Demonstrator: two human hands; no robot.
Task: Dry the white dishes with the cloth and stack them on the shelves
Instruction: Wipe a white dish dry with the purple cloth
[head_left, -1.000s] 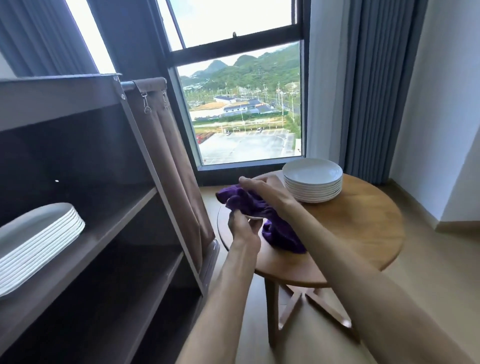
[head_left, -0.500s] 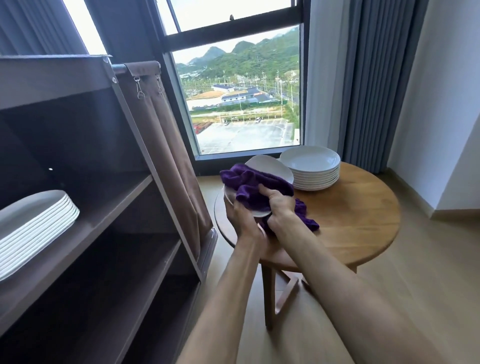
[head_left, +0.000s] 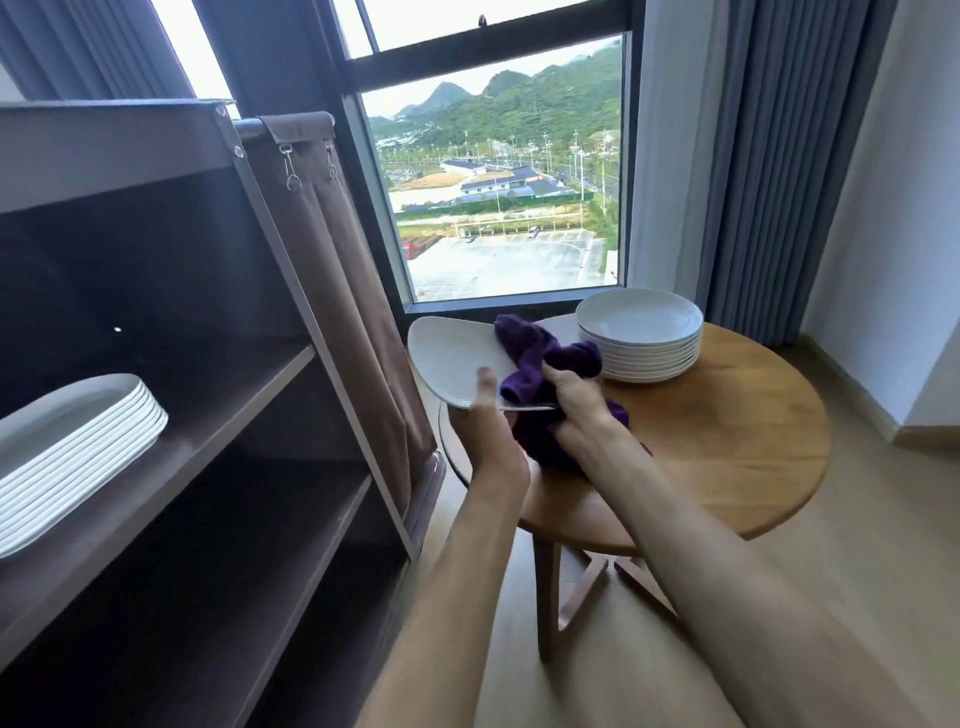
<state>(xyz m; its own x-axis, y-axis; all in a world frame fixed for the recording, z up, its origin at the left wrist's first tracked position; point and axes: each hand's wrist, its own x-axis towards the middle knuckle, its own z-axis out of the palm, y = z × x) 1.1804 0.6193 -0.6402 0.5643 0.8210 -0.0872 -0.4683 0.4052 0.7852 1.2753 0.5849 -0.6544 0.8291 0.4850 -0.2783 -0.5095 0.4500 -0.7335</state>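
Above the round wooden counter (head_left: 727, 441), a person is holding one white dish (head_left: 452, 358) tilted in the air, between the counter and the shelves (head_left: 249, 395) on the left. The left hand (head_left: 480, 421) is gripping the dish's near rim, its thumb lying on top and its fingers hidden beneath. The right hand (head_left: 576, 402) is clutching a bunched purple cloth (head_left: 545, 358) and pressing it against the dish's upper face; part of the cloth is hanging below the hand.

Judging by how things lie, the task is roughly at its midpoint. A stack of white dishes (head_left: 67, 457) is already sitting on the upper shelf at far left, apparently finished. Another stack (head_left: 639, 332) is waiting on the counter's far side, near the window (head_left: 498, 197), apparently not yet dried. The lower shelves are showing no dishes in the part that can be seen. Left to do: finishing this dish, shelving it, then working through the waiting stack.
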